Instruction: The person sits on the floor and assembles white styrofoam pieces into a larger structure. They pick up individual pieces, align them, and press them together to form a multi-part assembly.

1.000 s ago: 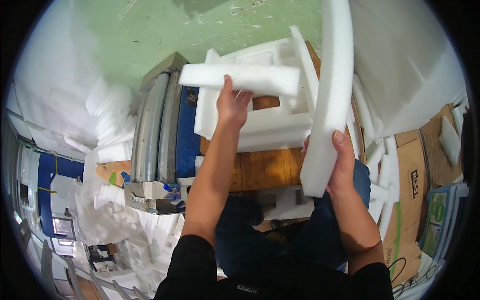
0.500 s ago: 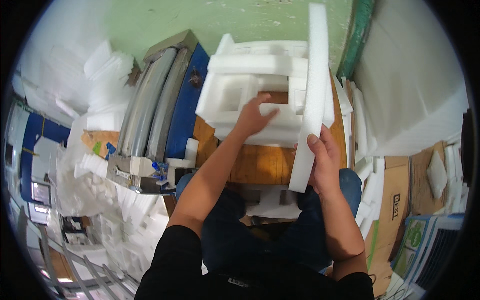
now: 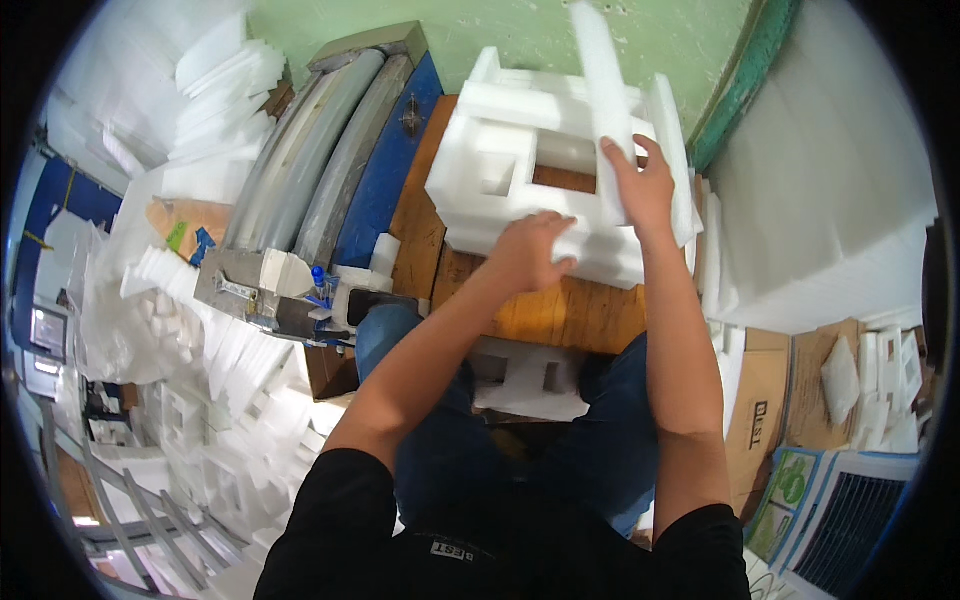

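Note:
A white foam packing frame point(image 3: 480, 215) with square openings rests on the wooden bench top. My left hand point(image 3: 530, 252) is at its near wall, fingers bent over the top edge and thumb against the front face. A long white foam strip point(image 3: 603, 85) leans over the right part of the frame, its far end raised toward the green wall. My right hand point(image 3: 643, 185) is closed on this strip near its lower part, thumb on the left side and fingers on the right. The strip's exact contact with the frame is partly hidden by my hand.
A machine with grey rollers point(image 3: 350, 150) and a blue side panel stands left of the wooden bench point(image 3: 550, 315). Piled white foam pieces point(image 3: 190, 420) fill the left. At right are tall foam sheets point(image 3: 810, 180) and a cardboard box point(image 3: 760, 400). Another foam piece point(image 3: 530, 385) lies below the bench top.
My right hand has carried the foam strip away from me, over the frame, and tilted it. My left hand has come down from above the opening onto the frame's near wall.

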{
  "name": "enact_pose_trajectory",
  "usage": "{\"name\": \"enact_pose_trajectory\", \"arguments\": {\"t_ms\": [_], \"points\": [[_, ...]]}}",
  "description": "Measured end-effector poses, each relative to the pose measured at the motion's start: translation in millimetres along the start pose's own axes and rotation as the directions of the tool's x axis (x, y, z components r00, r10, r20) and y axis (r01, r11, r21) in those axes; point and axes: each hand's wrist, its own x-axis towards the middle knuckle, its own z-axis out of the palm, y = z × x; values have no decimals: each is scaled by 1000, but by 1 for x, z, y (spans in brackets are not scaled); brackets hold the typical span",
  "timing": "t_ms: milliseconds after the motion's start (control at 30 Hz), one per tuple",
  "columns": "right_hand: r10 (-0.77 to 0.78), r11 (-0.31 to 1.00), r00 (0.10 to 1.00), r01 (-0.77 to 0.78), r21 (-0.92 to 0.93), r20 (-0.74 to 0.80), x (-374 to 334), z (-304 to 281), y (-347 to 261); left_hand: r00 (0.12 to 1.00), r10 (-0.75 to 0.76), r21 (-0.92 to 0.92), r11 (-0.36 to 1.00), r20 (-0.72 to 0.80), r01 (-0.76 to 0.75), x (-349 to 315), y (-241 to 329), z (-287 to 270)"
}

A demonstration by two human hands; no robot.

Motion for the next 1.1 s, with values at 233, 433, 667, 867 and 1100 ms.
{"name": "enact_pose_trajectory", "arguments": {"t_ms": [233, 433, 667, 867, 1100], "points": [[-184, 951, 977, 206, -232, 111, -6, 23, 2, 886, -298, 325, 849, -355, 416, 34, -98, -141], [-180, 962, 973, 205, -180, 144, 0, 11, -9, 769, -638, 128, 766, 31, 630, 94, -128, -137], [-201, 959, 961, 232, -161, 188, 16, 10, 9, 850, -523, 413, 762, -60, 498, 109, -158, -102], [-183, 965, 950, 223, -138, 252, 25, 7, 12, 898, -433, 443, 793, -75, 419, 99, -177, -102], [-181, 963, 959, 218, -158, 219, 25, 13, 12, 863, -492, 372, 784, -118, 497, 95, -148, -95]]}}
